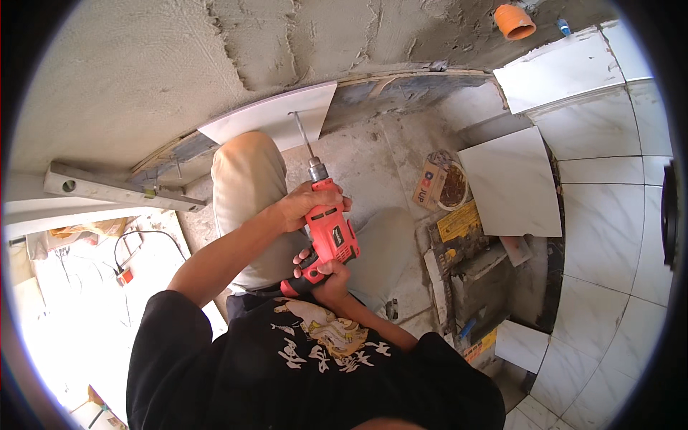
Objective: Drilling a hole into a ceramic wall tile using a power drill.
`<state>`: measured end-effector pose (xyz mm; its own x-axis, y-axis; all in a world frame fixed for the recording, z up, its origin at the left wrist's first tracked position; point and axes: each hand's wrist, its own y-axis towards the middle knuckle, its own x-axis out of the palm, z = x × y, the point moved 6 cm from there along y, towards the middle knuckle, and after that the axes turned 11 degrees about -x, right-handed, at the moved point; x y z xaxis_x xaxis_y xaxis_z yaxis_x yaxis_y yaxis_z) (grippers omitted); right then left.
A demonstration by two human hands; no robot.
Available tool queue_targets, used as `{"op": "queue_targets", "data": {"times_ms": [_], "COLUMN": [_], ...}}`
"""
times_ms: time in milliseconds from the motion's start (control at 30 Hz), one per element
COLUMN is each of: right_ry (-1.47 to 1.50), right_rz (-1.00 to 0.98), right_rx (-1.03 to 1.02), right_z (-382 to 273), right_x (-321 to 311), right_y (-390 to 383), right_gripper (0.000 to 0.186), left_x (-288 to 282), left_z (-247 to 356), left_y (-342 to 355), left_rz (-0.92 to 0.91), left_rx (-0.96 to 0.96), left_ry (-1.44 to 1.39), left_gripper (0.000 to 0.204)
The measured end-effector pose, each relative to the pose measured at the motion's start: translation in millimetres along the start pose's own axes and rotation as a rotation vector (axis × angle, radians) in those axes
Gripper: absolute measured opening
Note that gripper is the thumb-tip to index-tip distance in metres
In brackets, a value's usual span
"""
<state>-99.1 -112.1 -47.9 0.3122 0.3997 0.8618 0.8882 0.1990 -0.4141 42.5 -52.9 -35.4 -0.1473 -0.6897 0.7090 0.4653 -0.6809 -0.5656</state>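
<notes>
A red power drill [331, 233] with a long thin bit [301, 132] is held in front of my body, pointing away from me. My left hand [304, 206] wraps round its front part, just behind the chuck [317, 169]. Lower down, my right hand [331, 282] grips the black and red handle. The bit's tip overlaps a white tile [247, 117] that leans at the foot of the grey wall, beyond my left knee [249, 161]. Whether the tip touches the tile I cannot tell.
A metal level [107, 188] lies at the left. On the right stand a large marbled tile [512, 183], an open cardboard box [430, 188] and a tiled wall [598, 229]. An orange pipe end [514, 21] juts from the far wall [322, 43].
</notes>
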Motion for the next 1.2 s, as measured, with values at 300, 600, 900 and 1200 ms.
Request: {"op": "queue_targets", "data": {"times_ms": [300,600,900,1200], "right_ry": [-0.051,-0.035,-0.046,-0.042], "right_rz": [-0.004,-0.041,-0.013,-0.006], "right_rx": [0.01,-0.014,-0.012,-0.002], "right_z": [-2,2,1,1], "right_x": [6,0,0,1], "right_y": [-20,-11,-11,-11], "right_gripper": [0.066,0.069,0.072,0.073], "left_x": [5,2,1,5], "left_z": [-13,-11,-10,-7], "left_y": [-9,-10,-7,-10], "left_rz": [0.002,0.036,0.032,0.024], "left_rx": [0.005,0.014,0.036,0.032], "left_ry": [-0.003,0.029,0.056,0.065], "left_gripper": [0.037,0.034,0.033,0.037]}}
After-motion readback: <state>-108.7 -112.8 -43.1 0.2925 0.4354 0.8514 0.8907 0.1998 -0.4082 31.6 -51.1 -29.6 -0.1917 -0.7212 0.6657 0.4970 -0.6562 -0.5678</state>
